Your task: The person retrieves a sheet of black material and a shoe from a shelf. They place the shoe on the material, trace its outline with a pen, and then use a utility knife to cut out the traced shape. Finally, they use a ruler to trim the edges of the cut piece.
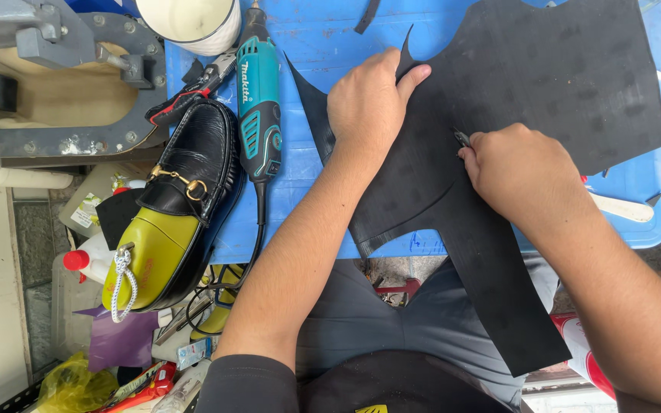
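1. Left hand (367, 103) lies flat, pressing the black rubber sheet (545, 84) onto the blue table (307, 164).
2. Right hand (518, 172), fisted around a small blade (462, 138) (barely visible), sits at the left hand's 4 o'clock.

a blue work board (315, 164) fills the upper middle of the frame — on it lies a large black rubber sheet (545, 84) at the upper right, a teal rotary tool (260, 99) left of centre, a black loafer on a yellow-green last (181, 199) overhanging its left edge, and a white-handled knife (623, 206) at far right.
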